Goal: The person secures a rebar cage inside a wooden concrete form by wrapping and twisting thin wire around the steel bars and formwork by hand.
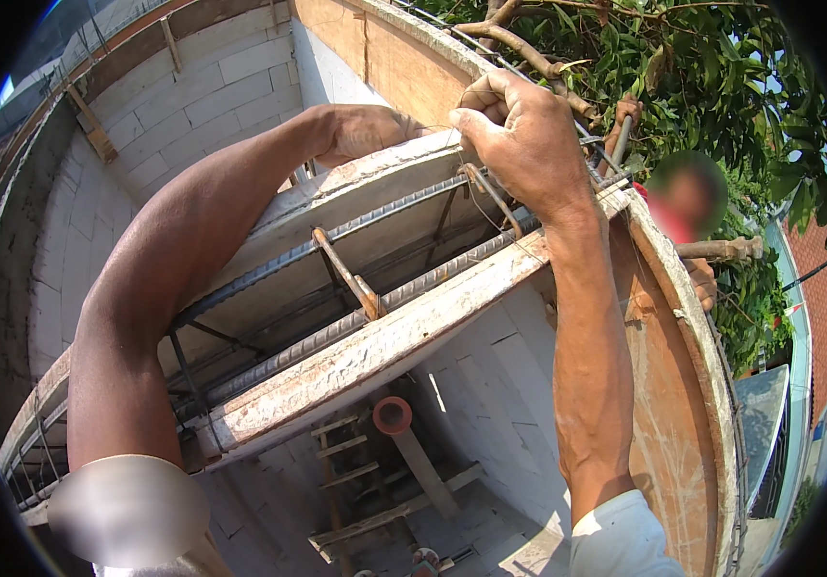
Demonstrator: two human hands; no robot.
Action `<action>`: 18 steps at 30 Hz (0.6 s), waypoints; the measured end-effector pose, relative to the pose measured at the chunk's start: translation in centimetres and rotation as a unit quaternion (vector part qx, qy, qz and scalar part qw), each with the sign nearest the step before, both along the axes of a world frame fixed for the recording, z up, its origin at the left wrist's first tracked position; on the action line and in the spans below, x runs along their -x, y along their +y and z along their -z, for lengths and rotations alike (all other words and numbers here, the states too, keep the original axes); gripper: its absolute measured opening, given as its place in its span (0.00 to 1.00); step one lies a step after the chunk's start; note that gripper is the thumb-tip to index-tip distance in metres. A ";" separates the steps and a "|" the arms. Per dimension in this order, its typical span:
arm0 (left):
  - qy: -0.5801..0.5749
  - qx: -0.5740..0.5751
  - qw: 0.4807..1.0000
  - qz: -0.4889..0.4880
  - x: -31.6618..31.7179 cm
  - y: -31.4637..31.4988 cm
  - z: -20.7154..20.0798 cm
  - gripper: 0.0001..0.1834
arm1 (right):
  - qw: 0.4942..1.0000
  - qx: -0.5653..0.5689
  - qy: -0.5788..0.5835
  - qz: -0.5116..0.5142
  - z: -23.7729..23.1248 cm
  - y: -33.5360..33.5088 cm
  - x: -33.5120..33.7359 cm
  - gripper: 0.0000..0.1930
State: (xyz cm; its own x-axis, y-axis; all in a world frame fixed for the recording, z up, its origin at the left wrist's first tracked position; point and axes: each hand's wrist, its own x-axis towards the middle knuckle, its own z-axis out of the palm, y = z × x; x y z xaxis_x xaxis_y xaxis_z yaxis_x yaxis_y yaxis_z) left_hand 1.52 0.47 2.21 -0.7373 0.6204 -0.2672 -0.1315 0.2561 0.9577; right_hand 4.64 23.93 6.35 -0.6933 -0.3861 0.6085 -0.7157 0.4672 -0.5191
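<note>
My left hand [367, 133] reaches over the far formwork board [375, 168], its fingers bent together at the board's top edge and partly hidden. What they hold, if anything, I cannot make out. Close to its right, my right hand [526, 135] is closed in a pinch on a thin wire, which is hard to follow against the boards. Below the hands, ribbed steel bars [404, 199] run lengthwise between the far board and the near formwork board [375, 356]. Bent steel stirrups [346, 274] cross these bars.
Beneath the near board, a deep room holds a wooden ladder [348, 447] and a post with a round reddish top [393, 415]. Pale block walls [240, 82] stand at the far left. At right, another person [668, 213] grips tools beside leafy branches [721, 77].
</note>
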 end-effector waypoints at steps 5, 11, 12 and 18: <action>0.046 0.041 0.996 0.064 1.3 -1.4 0.5 0.21 | 1.000 -0.001 0.006 0.003 -0.3 -0.2 -0.4 0.09; -0.048 -0.054 0.997 -0.004 1.0 -0.7 0.4 0.13 | 1.000 -0.013 -0.001 0.004 -0.3 0.1 -0.3 0.09; -0.047 -0.055 0.997 -0.005 1.1 -0.8 0.5 0.13 | 1.000 -0.006 0.003 0.002 -0.2 0.1 -0.1 0.09; -0.052 -0.044 0.998 -0.012 1.6 -1.4 1.2 0.09 | 1.000 -0.012 0.007 0.004 -0.4 0.1 -0.2 0.10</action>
State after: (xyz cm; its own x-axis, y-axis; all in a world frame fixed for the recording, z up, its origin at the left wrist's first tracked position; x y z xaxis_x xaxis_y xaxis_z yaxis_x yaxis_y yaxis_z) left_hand -0.09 -0.95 1.01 -0.7239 0.6270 -0.2877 -0.2356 0.1672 0.9574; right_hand 4.81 23.99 6.73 -0.6875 -0.3960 0.6087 -0.7194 0.4853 -0.4969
